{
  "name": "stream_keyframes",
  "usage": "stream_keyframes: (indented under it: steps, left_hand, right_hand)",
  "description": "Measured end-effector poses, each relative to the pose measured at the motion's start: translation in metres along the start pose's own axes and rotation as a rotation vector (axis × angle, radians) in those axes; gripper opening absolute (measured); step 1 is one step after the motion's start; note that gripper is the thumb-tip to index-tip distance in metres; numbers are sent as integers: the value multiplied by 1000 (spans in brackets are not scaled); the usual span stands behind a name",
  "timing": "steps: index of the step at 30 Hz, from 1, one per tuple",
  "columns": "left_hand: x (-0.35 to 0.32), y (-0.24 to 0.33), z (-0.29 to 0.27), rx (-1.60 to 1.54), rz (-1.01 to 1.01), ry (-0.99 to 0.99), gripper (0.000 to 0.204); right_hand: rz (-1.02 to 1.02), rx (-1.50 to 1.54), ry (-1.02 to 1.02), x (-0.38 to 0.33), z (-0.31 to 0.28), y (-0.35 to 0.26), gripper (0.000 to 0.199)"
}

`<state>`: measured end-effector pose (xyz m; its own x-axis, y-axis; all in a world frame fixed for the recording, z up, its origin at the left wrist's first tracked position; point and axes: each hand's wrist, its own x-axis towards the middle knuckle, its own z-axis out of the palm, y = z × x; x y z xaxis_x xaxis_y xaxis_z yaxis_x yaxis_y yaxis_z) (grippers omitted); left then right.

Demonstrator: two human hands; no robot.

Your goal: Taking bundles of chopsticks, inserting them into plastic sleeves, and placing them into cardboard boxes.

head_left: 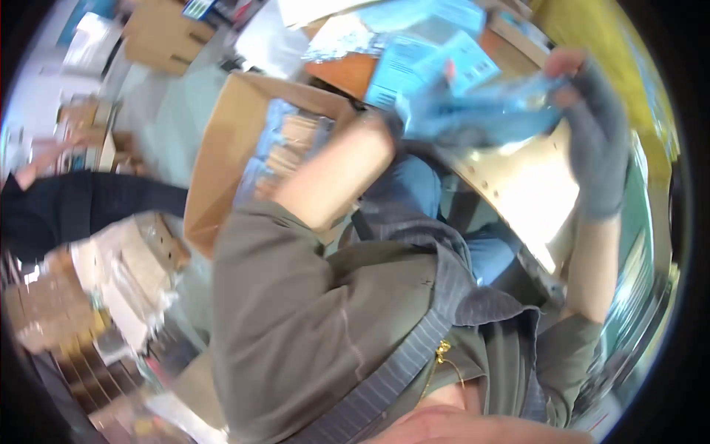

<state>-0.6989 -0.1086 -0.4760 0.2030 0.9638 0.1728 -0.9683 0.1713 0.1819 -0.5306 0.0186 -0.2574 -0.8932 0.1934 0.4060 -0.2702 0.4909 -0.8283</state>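
Note:
A crinkled, clear blue plastic bag [492, 115] is stretched between my two hands above the worktop. My right hand [599, 144], in a grey fingerless glove, pinches its right end with thumb and fingers. At the other end is my left hand [401, 124], in a dark glove and smeared by motion; its fingers are mostly hidden by the bag, with one fingertip showing above it. What the bag contains cannot be made out. Just behind it lie flat blue printed packets [403, 70] on the worktop.
An open cardboard box [218, 166] holding several wrapped brown pieces [292, 144] stands beside my left arm. A pale perforated board [518, 185] lies below the bag. Further left are a person in dark clothes [96, 207] and stacked cartons [52, 303]. Yellow sheeting [592, 33] hangs at the right.

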Motion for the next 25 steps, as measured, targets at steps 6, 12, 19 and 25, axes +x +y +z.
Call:
stream_keyframes:
  steps: [6, 12, 19, 25]
  left_hand:
    - [-108, -93, 156, -191, 471, 422, 44]
    - [-209, -43, 257, -26, 744, 1199, 68]
    - [-306, -51, 67, 561, -236, 2269, 81]
    - [-361, -204, 104, 1485, -466, 2343, 85]
  right_hand:
    - [-362, 191, -526, 37, 105, -66, 12]
    - [158, 548, -790, 81, 118, -98, 40]
    - [856, 680, -455, 52, 123, -93, 45]
    - [784, 353, -294, -17, 87, -125, 52]
